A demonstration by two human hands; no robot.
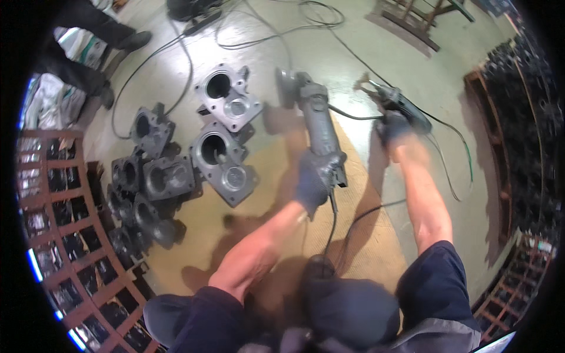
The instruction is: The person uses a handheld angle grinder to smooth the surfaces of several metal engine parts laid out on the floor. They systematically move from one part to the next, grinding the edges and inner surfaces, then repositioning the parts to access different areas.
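Observation:
My left hand (pixel 316 181), in a dark glove, is wrapped round the rear end of a grey angle grinder (pixel 321 120). The grinder's head and disc point away from me, and the disc (pixel 288 88) is blurred. Over on the right, my gloved right hand (pixel 395 127) is at the near side of a second corded power tool (pixel 410 109) with a slim metal front end. That hand is smeared by motion, so its grip does not show. Grey metal castings with round bores stand left of the grinder; the closest are a flanged casting (pixel 233 175) and one behind it (pixel 229 97).
More castings (pixel 154 220) crowd the left beside a brown metal cage (pixel 65 235). Tan cardboard (pixel 376 235) covers the floor before me. Cables (pixel 347 226) trail across it and beyond. Another person's legs (pixel 88 65) are at far left. Dark parts fill a rack (pixel 500 170) at right.

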